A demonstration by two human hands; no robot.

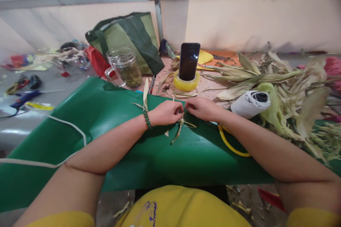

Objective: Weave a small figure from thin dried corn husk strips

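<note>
My left hand (pixel 166 112) and my right hand (pixel 202 108) meet over the green mat (pixel 106 127), fingers pinched together. Between them they grip a small bundle of dried leaf strips (pixel 179 129) whose thin ends trail down toward me on the mat. A green bead bracelet (pixel 147 119) circles my left wrist. Under my right forearm lies a yellow-handled tool (pixel 231 145), partly hidden.
A phone (pixel 189 61) stands in a yellow tape roll (pixel 185 82). A glass mug (pixel 125 68) and a green bag (pixel 128 37) sit behind the mat. A white thread spool (pixel 250 103) lies right, beside a pile of dried husks (pixel 279 88). A glue gun (pixel 22 100) lies left.
</note>
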